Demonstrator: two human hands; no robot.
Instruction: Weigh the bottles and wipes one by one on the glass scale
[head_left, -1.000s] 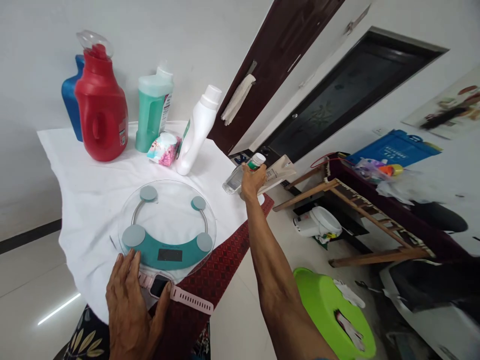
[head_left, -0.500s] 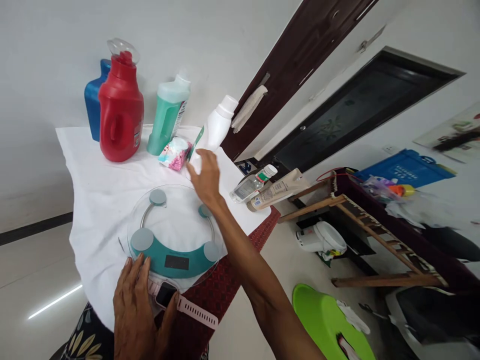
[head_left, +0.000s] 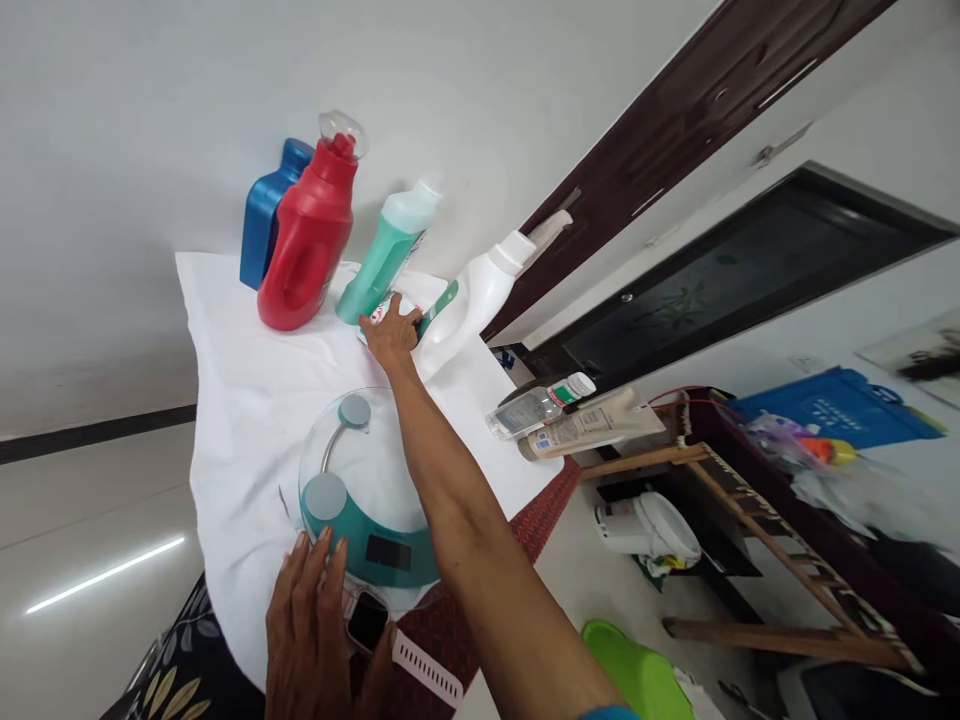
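Observation:
My right hand reaches across the white cloth with its fingers closed around a small patterned packet, which they mostly cover. Close by stand a green liquid bottle and a tilted-looking white bottle with a green label. Nearer me lies a round glass bathroom scale with a teal band and dark display, partly hidden by my right forearm. At its near edge, my left hand rests with fingers stretched out. A smartwatch with a pink strap lies between its fingers and thumb.
A red detergent jug and a blue bottle stand by the wall. Along the cloth's right side are a clear bottle and a beige tube. A green tub and white bucket stand on the floor.
My right hand has moved left from beside the white bottle and closed on the small packet. My left hand stays by the scale and watch. The view has shifted.

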